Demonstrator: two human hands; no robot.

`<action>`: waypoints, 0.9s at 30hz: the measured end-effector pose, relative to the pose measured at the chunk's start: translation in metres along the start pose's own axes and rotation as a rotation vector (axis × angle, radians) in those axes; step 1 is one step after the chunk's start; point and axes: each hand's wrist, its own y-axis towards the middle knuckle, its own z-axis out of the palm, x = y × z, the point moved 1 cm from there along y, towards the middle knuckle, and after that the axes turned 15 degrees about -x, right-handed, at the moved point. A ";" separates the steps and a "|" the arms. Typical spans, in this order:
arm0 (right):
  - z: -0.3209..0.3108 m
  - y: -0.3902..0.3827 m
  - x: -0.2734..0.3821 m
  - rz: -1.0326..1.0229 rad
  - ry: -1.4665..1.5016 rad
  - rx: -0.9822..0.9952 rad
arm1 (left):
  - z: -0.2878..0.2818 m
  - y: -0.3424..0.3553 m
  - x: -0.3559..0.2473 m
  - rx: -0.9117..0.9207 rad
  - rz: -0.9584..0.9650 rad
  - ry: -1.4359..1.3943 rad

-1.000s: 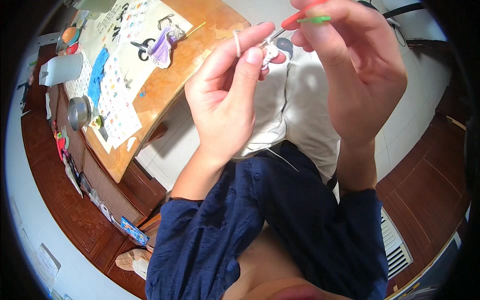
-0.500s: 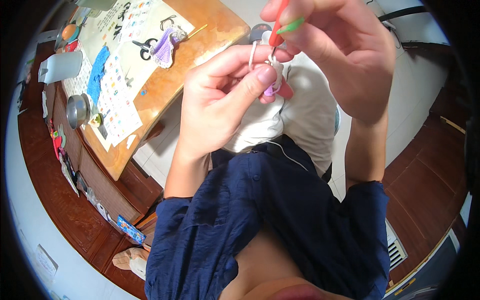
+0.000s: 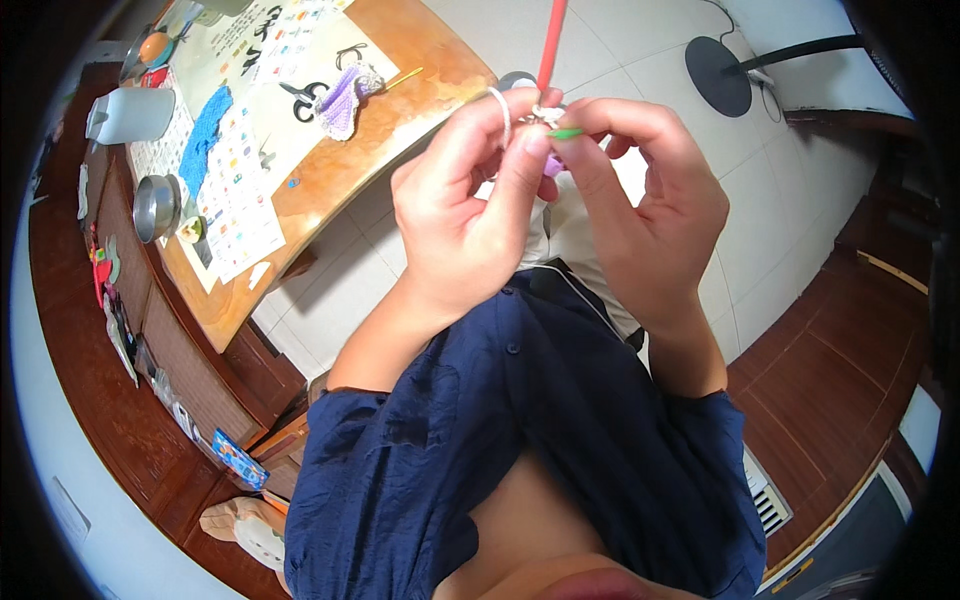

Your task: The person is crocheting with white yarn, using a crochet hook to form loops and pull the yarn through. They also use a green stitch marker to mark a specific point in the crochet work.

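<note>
My left hand (image 3: 465, 205) is closed, its thumb and forefinger pinching a small crochet piece (image 3: 553, 166) in white and purple yarn. White yarn (image 3: 500, 105) loops over the left forefinger. Facing it, my right hand (image 3: 650, 195) is closed too, thumb and forefinger together at the white edge of the piece. A small green piece (image 3: 566, 133), too small to name, shows at the right thumb tip. The red-handled crochet hook (image 3: 552, 45) points up and away from the work, outside the right hand's fingers; its tip is hidden.
On the wooden table (image 3: 440, 50) at left lie black-handled scissors (image 3: 303, 100), a purple-and-white crocheted piece (image 3: 345, 100), a blue knitted strip (image 3: 207, 140) and printed sheets (image 3: 235, 220). A metal bowl (image 3: 157, 208) and a translucent jug (image 3: 130, 115) stand by its left edge. A black stand base (image 3: 718, 75) is on the floor.
My right hand has come down and toward me, off the red hook handle, to the crochet piece. The hook now stands free of its fingers. The left hand has shifted slightly right.
</note>
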 end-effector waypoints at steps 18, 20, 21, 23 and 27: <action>-0.040 0.016 -0.009 -0.124 0.000 0.047 | 0.034 0.010 -0.005 0.179 -0.407 -0.295; -0.042 0.017 -0.007 -0.163 -0.014 0.052 | 0.033 0.010 -0.007 0.187 -0.350 -0.257; -0.042 0.018 -0.007 -0.163 -0.014 0.052 | 0.034 0.008 -0.008 0.187 -0.350 -0.256; -0.040 0.021 -0.008 -0.175 0.022 0.033 | 0.036 0.006 -0.012 0.110 -0.331 -0.284; -0.046 0.013 -0.011 -0.081 0.134 -0.009 | 0.036 0.004 -0.019 0.072 -0.241 -0.202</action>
